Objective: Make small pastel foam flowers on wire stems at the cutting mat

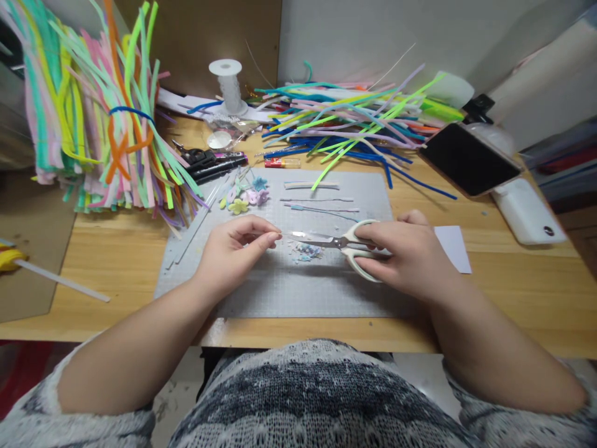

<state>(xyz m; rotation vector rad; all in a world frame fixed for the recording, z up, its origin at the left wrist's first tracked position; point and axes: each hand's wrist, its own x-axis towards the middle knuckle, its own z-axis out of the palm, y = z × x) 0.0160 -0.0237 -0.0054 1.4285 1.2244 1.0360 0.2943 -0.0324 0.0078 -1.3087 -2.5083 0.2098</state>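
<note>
Steel scissors (339,243) gripped in right hand (408,252); left hand (237,249) pinching thin strip (285,234) near fluffy scraps (308,252).

Craft workspace: scissors (342,242), cutting mat (280,292), pipe-cleaner bundle (128,127).

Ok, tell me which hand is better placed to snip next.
The right hand, I'd say: it grips the white-handled scissors, blades pointing toward the left hand. The left pinches near the blade tips, though whatever it may hold is too blurred to tell.
</note>
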